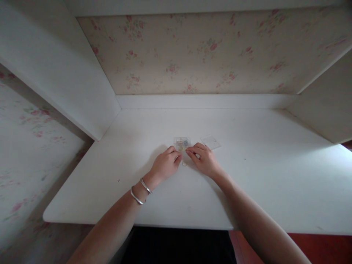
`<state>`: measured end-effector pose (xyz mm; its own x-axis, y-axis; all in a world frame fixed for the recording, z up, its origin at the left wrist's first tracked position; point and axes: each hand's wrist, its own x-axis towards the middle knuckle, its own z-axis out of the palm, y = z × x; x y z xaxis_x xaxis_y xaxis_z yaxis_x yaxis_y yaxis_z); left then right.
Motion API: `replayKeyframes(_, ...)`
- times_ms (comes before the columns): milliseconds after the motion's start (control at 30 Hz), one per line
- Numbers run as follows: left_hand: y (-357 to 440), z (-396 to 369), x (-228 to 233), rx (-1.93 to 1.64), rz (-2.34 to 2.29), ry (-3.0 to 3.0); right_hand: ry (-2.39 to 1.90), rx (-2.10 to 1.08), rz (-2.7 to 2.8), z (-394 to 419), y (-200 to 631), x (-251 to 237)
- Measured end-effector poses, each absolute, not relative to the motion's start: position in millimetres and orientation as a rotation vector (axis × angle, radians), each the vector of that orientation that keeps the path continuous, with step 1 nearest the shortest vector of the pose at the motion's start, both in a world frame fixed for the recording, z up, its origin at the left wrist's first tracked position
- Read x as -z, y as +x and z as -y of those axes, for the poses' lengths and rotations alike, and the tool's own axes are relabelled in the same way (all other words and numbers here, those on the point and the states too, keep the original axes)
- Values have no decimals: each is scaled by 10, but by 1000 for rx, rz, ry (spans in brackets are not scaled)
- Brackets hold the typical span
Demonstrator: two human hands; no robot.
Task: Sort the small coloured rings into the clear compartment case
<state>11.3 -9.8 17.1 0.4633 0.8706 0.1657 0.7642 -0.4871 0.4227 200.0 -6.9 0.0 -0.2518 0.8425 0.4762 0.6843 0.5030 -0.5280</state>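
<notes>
I see small clear packet (182, 143) flat on table (247, 183), long axis unclear, left hand (165, 165) and right hand (204, 159) palms down, fingers curled together at its near edge, grip unclear.

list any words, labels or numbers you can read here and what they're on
None can be read.
The clear packet by the left hand and right hand shows coloured bits, too small and blurred to tell any print.
The clear flat piece looks blank.

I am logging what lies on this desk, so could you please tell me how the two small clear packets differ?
The left packet holds small coloured bits and touches both hands' fingertips; the right packet looks empty and lies untouched. The left one lies square, the right one skewed. Both are clear, flat on the white desk.
</notes>
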Motion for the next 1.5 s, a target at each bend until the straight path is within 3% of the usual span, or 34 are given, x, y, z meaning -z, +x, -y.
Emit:
replayKeyframes(667,138,209,-170,-167,-1203,2619,-1360,-173,1931,-62,2047,-47)
replayKeyframes(1033,90,-91,-112,-761,-1373,2353,-1302,-581,2175,71,2443,-187)
replayKeyframes(1500,55,-106,-157,-625,-1557,2411,-1285,-600,2425,90,2423,-158)
